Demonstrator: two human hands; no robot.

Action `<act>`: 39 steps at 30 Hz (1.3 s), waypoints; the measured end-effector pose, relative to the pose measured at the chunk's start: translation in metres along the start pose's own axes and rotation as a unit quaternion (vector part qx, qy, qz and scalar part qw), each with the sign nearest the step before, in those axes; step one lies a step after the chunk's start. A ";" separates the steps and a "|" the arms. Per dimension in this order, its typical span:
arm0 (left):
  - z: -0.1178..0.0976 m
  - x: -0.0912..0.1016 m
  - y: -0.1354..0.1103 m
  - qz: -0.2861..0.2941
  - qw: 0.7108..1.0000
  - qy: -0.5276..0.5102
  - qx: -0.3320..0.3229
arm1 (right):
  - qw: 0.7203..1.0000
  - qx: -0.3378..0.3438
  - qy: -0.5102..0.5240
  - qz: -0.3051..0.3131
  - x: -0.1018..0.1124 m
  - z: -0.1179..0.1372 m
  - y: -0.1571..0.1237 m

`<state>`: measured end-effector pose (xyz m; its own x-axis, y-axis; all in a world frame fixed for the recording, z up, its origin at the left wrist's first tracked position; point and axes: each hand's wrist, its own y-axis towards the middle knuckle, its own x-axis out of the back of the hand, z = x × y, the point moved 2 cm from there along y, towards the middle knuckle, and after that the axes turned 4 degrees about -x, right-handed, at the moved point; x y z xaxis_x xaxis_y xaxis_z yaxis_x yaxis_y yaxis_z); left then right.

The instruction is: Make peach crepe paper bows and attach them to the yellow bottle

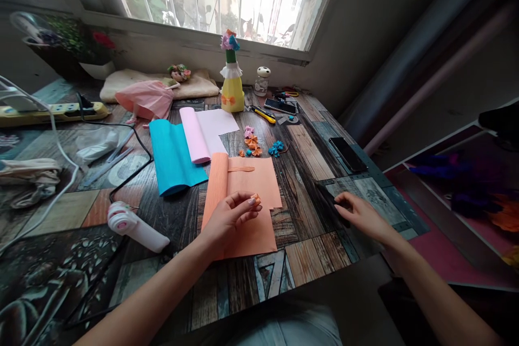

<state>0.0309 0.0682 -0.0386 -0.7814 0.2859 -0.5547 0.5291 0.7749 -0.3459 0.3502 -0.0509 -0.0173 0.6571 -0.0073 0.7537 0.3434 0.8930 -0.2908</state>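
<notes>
My left hand point(233, 213) pinches a small folded piece of orange crepe paper point(255, 199) between thumb and fingertips. It hovers over a partly unrolled sheet of orange crepe paper point(253, 235), on which a narrow orange strip point(241, 169) lies. Off to the right, the fingers of my right hand point(360, 216) are curled around a slender black tool point(333, 204), blurred and too dark to name. Beyond the sheet are small orange paper flowers point(253, 146), a pink one point(248, 131) and blue ones point(276, 148).
Blue point(174, 157) and pink crepe rolls point(195, 135) lie left of the orange one. A white glue gun point(135, 227) with a black cord rests at left. Farther back stand a yellow-dressed bottle point(232, 92) and a yellow cutter point(263, 114). A phone point(347, 154) lies right.
</notes>
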 end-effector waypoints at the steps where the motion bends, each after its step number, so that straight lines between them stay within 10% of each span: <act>1: 0.000 0.000 0.001 0.001 1.000 -0.003 0.002 | 0.996 -0.010 0.080 0.042 -0.003 0.003 -0.006; 6: 0.000 0.001 0.001 -0.004 1.000 -0.007 0.002 | 0.947 -0.004 0.293 0.132 -0.040 0.033 -0.043; 14: -0.006 -0.001 -0.002 -0.015 1.000 -0.009 -0.008 | 0.917 0.102 0.273 0.272 -0.085 0.078 -0.098; 39: -0.014 -0.013 -0.015 0.013 0.990 0.101 -0.094 | 0.949 0.068 0.156 0.264 -0.096 0.101 -0.093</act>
<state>0.0288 0.0609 -0.0161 -0.8285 0.3994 -0.3925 0.4937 0.8518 -0.1754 0.1873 -0.0877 -0.0037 0.8875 0.3445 0.3062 -0.1658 0.8585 -0.4852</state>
